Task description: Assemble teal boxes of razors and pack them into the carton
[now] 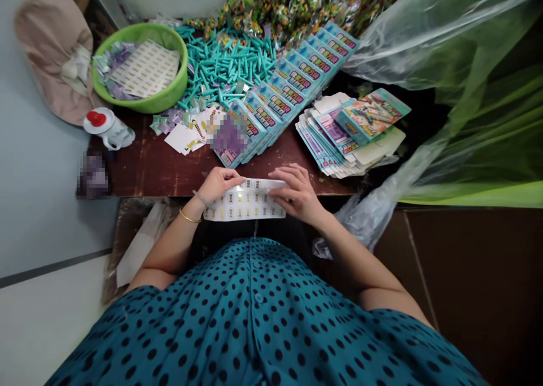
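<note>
Between my two hands, at the table's near edge, is a white sticker sheet with rows of small round labels in gold and dark print. My left hand pinches its upper left edge between thumb and fingers. At the upper right, my right hand has its fingers bent around the sheet's edge, with the top strip curling there. Just beyond the sheet, a long slanted row of blue printed boxes stands packed side by side. The near end of that row is partly blurred out.
A green basin holds small packets and more sticker sheets. Teal plastic sticks lie heaped beside it. White cards, a red-lidded white bottle and flattened boxes surround the work area. Clear plastic hangs at right.
</note>
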`<action>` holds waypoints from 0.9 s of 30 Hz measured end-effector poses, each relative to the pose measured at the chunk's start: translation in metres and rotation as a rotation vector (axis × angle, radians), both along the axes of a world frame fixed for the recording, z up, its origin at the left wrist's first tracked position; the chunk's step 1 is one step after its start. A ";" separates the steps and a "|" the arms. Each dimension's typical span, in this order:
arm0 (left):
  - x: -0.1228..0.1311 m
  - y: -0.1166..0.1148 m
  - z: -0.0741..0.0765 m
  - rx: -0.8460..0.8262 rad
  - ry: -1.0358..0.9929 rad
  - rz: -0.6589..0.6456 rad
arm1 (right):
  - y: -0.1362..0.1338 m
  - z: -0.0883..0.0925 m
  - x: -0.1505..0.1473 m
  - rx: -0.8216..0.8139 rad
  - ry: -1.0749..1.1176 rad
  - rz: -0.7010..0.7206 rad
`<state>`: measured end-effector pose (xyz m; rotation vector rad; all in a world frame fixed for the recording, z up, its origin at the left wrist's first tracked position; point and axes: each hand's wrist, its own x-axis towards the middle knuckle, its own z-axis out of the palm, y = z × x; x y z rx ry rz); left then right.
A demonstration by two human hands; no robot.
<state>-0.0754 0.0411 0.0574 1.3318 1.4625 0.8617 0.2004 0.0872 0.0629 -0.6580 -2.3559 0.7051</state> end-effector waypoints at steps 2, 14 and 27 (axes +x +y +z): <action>0.001 0.000 0.001 0.008 0.026 -0.008 | -0.005 0.007 0.001 -0.069 0.004 0.007; 0.009 0.003 0.008 -0.035 -0.073 -0.002 | 0.002 -0.015 -0.035 0.079 0.017 -0.028; -0.007 0.000 -0.004 -0.039 -0.069 -0.040 | 0.262 0.007 -0.071 -0.101 0.155 -0.494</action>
